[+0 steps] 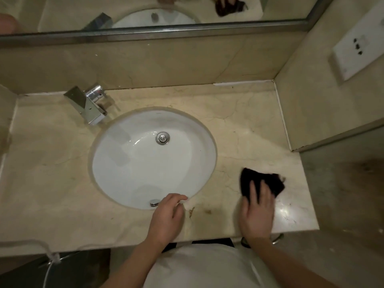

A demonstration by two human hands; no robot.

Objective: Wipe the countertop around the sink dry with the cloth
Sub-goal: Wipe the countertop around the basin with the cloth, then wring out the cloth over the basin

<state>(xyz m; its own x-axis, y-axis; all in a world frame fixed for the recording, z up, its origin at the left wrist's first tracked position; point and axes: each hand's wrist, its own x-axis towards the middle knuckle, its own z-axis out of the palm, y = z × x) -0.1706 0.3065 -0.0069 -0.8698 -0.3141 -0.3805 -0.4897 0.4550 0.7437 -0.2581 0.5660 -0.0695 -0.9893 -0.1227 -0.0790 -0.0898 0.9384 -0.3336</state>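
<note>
A beige marble countertop [239,125] surrounds a white oval sink [145,163]. On the counter to the right of the sink lies a dark cloth [272,181]. My right hand [257,213] presses flat on the cloth with straight fingers, near the counter's front right corner. My left hand [168,217] rests on the counter at the sink's front rim, fingers loosely curled and holding nothing.
A chrome faucet [89,102] stands at the back left of the sink. A mirror [145,13] runs along the back wall. A side wall with a white socket plate [357,48] bounds the counter on the right. Brown stains [199,212] mark the front edge.
</note>
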